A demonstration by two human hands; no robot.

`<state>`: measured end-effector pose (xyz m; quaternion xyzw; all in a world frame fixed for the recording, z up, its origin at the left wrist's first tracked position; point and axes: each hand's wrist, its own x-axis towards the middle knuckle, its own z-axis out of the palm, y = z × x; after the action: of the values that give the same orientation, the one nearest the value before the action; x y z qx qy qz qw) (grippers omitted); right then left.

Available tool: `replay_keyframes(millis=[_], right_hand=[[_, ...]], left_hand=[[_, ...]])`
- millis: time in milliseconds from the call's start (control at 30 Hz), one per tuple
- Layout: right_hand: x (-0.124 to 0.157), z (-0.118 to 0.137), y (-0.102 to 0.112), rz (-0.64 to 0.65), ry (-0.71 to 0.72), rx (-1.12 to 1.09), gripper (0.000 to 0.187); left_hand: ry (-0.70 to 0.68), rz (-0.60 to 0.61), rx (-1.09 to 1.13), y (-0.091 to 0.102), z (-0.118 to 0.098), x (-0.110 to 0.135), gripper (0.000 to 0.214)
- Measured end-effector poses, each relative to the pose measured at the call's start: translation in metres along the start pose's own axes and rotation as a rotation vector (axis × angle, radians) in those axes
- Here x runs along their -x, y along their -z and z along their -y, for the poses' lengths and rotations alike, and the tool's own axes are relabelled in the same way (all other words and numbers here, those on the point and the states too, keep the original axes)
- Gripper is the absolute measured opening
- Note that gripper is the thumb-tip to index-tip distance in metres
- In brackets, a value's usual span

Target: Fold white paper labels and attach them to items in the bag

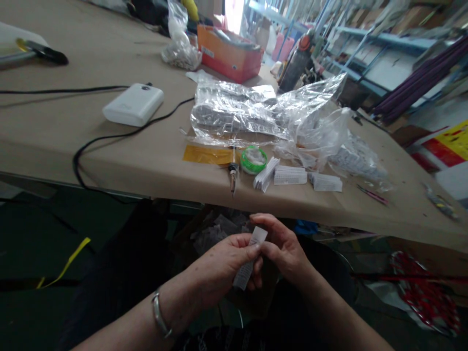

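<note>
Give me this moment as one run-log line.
left hand: holding paper strip | right hand: at strip's upper part | table: three paper bundles, green-rimmed container

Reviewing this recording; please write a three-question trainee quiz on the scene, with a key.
1. True or false: the bracelet is on the person's left wrist.
2. Which thing does the left hand hold?
A) an orange box
B) a pale printed strip
C) a black cable
3. How many groups of printed strips lie to the picture's right of the green-rimmed round item?

Key:
1. True
2. B
3. Three
</note>
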<state>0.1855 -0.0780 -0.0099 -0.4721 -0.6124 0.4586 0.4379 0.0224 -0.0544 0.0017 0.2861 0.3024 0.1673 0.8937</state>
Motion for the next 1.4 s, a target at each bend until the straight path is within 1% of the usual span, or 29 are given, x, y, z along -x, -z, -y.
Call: replay_keyframes(millis=[67,133,200,267,367,433,467,533,600,700,833,967,1067,1200,1267,1400], right_hand=[[0.002,0.006,0.003,-0.060,0.128,0.274,0.041],[0.003,0.010,0.004,-0.056,0.186,0.456,0.040],[0.003,0.013,0.004,-0.032,0.199,0.548,0.037],[0.004,0.014,0.003,-0.030,0.208,0.579,0.035],[0.005,0.012,0.000,-0.069,0.194,0.543,0.040],[0.004,0.010,-0.003,-0.116,0.131,0.429,0.041],[0.003,0.009,-0.004,-0.141,0.076,0.338,0.038],[-0.002,0.007,-0.007,-0.178,-0.056,0.123,0.026],[-0.009,0.006,-0.011,-0.182,-0.170,-0.064,0.016],[-0.019,0.007,-0.015,-0.178,-0.262,-0.185,0.015],[-0.027,0.011,-0.018,-0.178,-0.303,-0.163,0.015],[-0.035,0.015,-0.023,-0.151,-0.270,-0.134,0.013],[-0.043,0.018,-0.027,-0.138,-0.225,-0.118,0.011],[-0.053,0.021,-0.033,-0.148,-0.151,-0.044,0.010],[-0.057,0.022,-0.035,-0.158,-0.129,0.021,0.011],[-0.063,0.021,-0.037,-0.185,-0.104,0.140,0.012]], left_hand=[[-0.018,-0.015,0.011,0.000,-0.001,0.000,0.019],[-0.031,-0.019,0.014,0.001,-0.001,-0.001,0.020],[-0.037,-0.024,0.004,0.001,-0.001,-0.001,0.019],[-0.044,-0.030,-0.003,0.001,-0.001,-0.001,0.018],[-0.054,-0.029,0.004,0.001,0.000,-0.001,0.019],[-0.061,-0.027,0.019,0.002,0.000,-0.001,0.020],[-0.069,-0.027,0.028,0.002,0.000,-0.001,0.021],[-0.096,-0.035,0.042,0.003,0.002,-0.002,0.021],[-0.127,-0.055,0.040,0.005,0.004,-0.004,0.021],[-0.171,-0.105,0.024,0.008,0.006,-0.005,0.023],[-0.215,-0.164,-0.051,0.009,0.003,-0.002,0.027],[-0.275,-0.261,-0.163,0.009,-0.004,0.002,0.023],[-0.391,-0.353,-0.265,0.012,-0.009,0.003,0.018],[-0.547,-0.509,-0.471,0.019,-0.017,0.006,0.015],[-0.595,-0.575,-0.539,0.022,-0.022,0.007,0.015],[-0.661,-0.657,-0.646,0.026,-0.032,0.006,0.016]])
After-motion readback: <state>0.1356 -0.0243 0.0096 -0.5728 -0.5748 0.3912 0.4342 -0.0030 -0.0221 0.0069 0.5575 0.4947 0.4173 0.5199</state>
